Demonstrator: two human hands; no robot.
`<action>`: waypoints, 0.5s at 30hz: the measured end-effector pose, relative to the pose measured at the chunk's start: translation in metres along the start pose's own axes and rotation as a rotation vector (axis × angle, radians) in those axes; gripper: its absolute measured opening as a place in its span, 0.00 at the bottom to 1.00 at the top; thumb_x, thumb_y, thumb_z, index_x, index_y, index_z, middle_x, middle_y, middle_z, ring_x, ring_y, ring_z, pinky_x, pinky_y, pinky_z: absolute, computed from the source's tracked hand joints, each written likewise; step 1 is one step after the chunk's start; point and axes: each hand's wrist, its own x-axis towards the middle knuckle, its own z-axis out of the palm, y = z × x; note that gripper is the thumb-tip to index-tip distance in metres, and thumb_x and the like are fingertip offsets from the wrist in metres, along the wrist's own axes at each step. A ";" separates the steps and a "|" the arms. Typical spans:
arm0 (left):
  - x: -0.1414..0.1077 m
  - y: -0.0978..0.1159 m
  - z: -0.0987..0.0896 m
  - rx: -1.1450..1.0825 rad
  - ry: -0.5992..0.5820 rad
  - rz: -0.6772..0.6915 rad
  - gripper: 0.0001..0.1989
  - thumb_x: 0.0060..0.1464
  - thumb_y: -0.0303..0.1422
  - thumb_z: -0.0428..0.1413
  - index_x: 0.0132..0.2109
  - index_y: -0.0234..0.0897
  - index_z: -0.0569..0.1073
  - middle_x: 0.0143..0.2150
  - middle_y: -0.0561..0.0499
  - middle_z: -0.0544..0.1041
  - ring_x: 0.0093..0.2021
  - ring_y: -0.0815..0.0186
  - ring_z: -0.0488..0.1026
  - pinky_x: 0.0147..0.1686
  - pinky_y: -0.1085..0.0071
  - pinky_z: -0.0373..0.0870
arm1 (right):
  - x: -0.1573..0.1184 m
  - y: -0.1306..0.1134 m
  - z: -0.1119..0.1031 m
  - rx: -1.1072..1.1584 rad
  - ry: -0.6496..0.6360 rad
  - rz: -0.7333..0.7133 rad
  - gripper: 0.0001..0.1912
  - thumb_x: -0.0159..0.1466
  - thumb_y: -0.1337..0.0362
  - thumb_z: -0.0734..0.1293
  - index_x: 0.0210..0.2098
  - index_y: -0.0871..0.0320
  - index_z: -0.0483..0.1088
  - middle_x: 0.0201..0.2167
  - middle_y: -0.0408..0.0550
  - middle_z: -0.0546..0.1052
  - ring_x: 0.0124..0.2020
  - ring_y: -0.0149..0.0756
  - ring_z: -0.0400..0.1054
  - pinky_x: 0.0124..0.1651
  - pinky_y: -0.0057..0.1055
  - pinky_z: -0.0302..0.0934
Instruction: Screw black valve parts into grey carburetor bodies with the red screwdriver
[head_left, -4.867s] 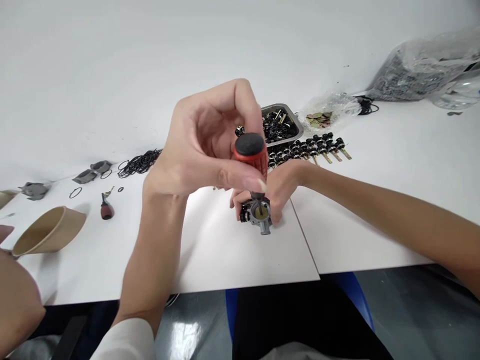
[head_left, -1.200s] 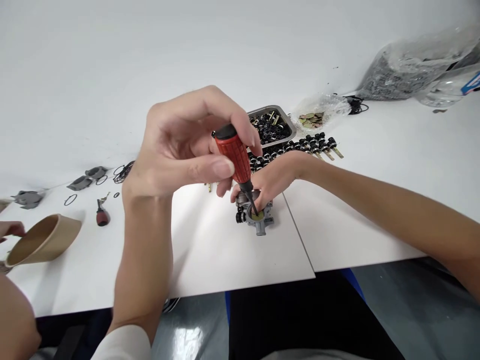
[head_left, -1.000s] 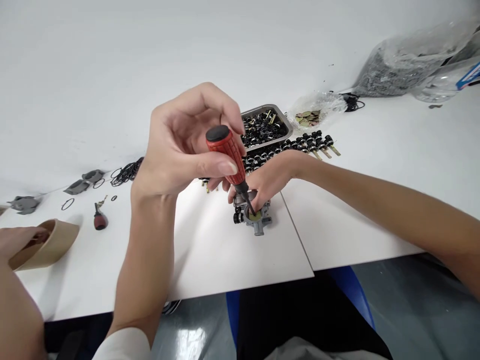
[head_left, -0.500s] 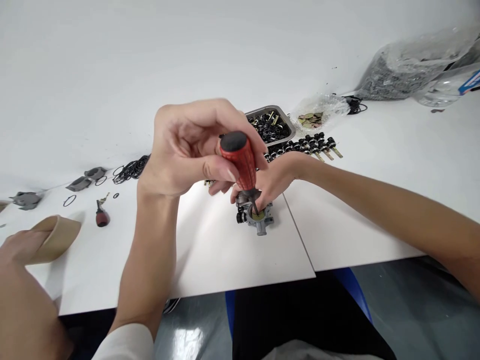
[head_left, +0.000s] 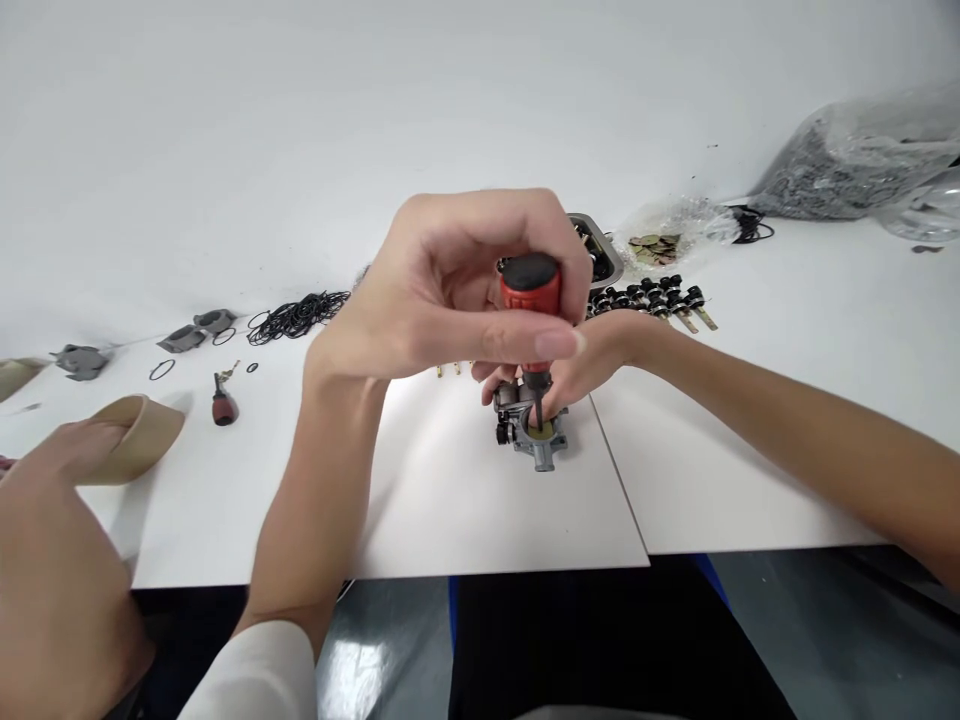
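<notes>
My left hand (head_left: 480, 290) is wrapped around a red screwdriver (head_left: 531, 285) with a black end cap, held upright. The screwdriver's tip points down into the round bore of a grey metal throttle body (head_left: 544, 460), onto a brass-coloured disc (head_left: 540, 430) inside it. Behind the casting, my right hand (head_left: 581, 370) grips it against the table; its fingers are partly hidden by my left hand and the screwdriver. A black fitting (head_left: 504, 430) sits on the casting's left side.
Rows of black-capped parts (head_left: 664, 297) lie behind my right wrist, near a metal tray (head_left: 604, 250) and a bag of brass discs (head_left: 654, 248). Black rings (head_left: 300, 318) and a short screwdriver (head_left: 222, 405) lie left. A co-worker's hand (head_left: 82, 455) is inside a tape roll (head_left: 146, 440).
The view has shifted a little, so things sit further right. My left hand has turned around the screwdriver handle, its thumb now lying across the front. The throttle body stays held in place.
</notes>
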 end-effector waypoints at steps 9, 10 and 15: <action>0.008 -0.023 -0.003 -0.063 0.061 0.094 0.14 0.40 0.33 0.73 0.30 0.36 0.75 0.29 0.51 0.79 0.19 0.70 0.72 0.09 0.76 0.64 | 0.004 0.007 -0.001 -0.007 -0.102 -0.013 0.26 0.62 0.63 0.67 0.60 0.56 0.65 0.57 0.50 0.71 0.52 0.43 0.70 0.51 0.38 0.67; 0.007 -0.020 -0.004 -0.048 0.045 0.110 0.14 0.40 0.32 0.73 0.32 0.35 0.77 0.30 0.50 0.80 0.19 0.70 0.72 0.09 0.76 0.63 | 0.004 0.007 -0.001 0.001 -0.111 -0.012 0.27 0.62 0.63 0.67 0.60 0.56 0.64 0.56 0.50 0.71 0.51 0.43 0.70 0.51 0.37 0.67; -0.003 -0.006 -0.010 0.023 0.021 0.093 0.12 0.47 0.31 0.69 0.40 0.33 0.82 0.33 0.43 0.82 0.22 0.65 0.75 0.14 0.72 0.67 | 0.005 0.005 0.000 0.002 -0.107 0.038 0.27 0.61 0.63 0.68 0.59 0.58 0.63 0.50 0.50 0.74 0.48 0.42 0.70 0.50 0.38 0.67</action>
